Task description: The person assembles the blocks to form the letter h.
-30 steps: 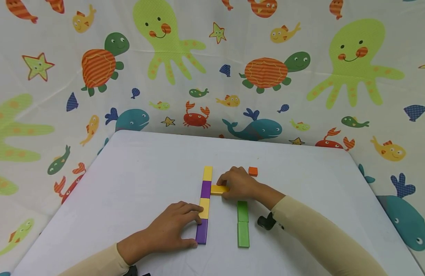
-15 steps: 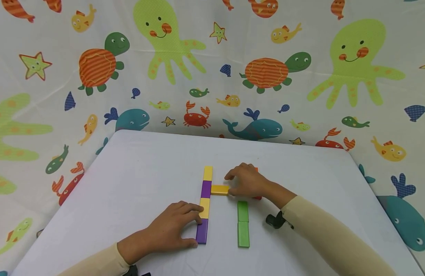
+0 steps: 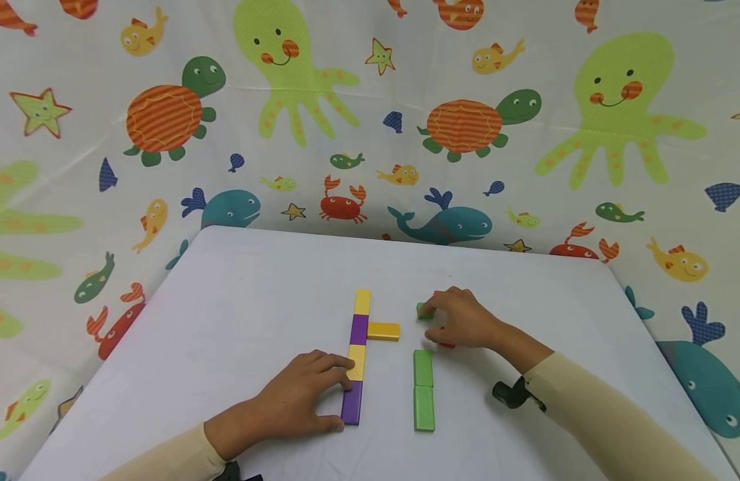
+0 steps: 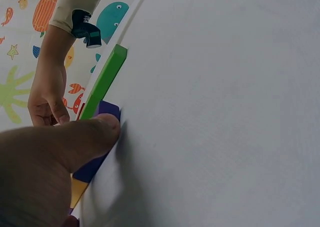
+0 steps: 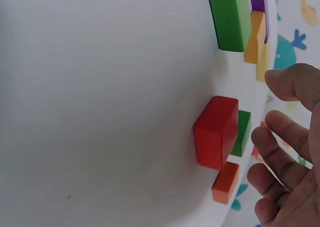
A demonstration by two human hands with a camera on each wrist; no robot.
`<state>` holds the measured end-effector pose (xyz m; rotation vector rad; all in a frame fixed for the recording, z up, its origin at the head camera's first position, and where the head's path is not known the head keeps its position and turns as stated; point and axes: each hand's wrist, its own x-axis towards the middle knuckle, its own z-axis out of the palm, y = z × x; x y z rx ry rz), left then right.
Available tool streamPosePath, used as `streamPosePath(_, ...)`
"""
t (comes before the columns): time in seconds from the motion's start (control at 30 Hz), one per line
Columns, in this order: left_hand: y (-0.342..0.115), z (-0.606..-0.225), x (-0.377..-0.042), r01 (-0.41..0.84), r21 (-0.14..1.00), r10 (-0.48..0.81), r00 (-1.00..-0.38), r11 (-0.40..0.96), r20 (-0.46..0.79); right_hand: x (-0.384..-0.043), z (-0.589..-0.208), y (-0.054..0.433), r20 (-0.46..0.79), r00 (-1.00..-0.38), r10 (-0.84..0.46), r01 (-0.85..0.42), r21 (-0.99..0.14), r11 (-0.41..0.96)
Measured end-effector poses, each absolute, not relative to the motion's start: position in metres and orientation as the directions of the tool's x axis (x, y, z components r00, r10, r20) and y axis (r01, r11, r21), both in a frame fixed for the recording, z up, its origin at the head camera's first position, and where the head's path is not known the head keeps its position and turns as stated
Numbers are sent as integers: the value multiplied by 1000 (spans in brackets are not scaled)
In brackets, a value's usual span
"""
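A column of alternating yellow and purple blocks stands left of centre in the head view. My left hand (image 3: 298, 394) rests against its near part, thumb at the end of the nearest purple block (image 3: 351, 404) and a fingertip at the yellow block (image 3: 356, 361) above. An amber block (image 3: 383, 331) extends rightward from the column. My right hand (image 3: 466, 319) hovers over a red block (image 5: 217, 132), a small green block (image 5: 242, 133) and an orange block (image 5: 226, 182). Thumb and fingers are apart and hold nothing. It partly covers these blocks in the head view.
Two green blocks (image 3: 423, 391) lie end to end right of the column, nearer the table front. The white tabletop (image 3: 256, 287) reaches a curtain (image 3: 322, 180) printed with sea animals at the back. Each wrist wears a dark camera mount.
My right hand has let go of the amber block, leaving it against the column, and moved right over the red and small green blocks. The left hand has stayed put.
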<state>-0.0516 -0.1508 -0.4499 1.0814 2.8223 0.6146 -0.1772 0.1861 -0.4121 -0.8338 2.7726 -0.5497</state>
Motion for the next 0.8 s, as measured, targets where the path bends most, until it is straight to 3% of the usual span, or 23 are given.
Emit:
streamPosePath(0.4,-153,-451,-52,639,382,655,-748,667,107,-176,-411,202,-45,-857,-513,-449,-423,787)
streamPosePath(0.8,-153,-451,-52,634,394,652,-751,665,107,-190,-420,187,-40,-884,-466,-417,-383,824)
